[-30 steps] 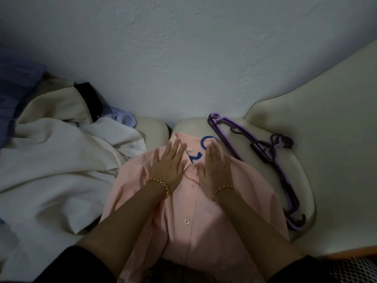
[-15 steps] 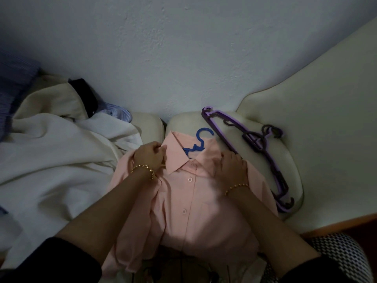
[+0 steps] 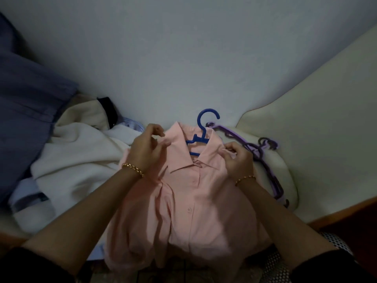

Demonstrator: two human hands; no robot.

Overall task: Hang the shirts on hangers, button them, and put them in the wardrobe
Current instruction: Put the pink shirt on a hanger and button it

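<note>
Pinching pink shirt [image 3: 200, 201] at both shoulders.
Fabric is pinched by left hand [image 3: 145, 152] and right hand [image 3: 237, 162]; blue hanger [image 3: 201, 137] is seated between them, purple hangers [image 3: 273, 180] just beyond right hand.

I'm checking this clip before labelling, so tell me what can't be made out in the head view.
All in the head view:
Shoulders of the blue hanger: hidden inside the pink shirt; only hook and neck show.
Hem of the pink shirt: lost in darkness at the lower edge.
Count of the purple hangers: they overlap in dim light.
The wardrobe: out of frame.
</note>
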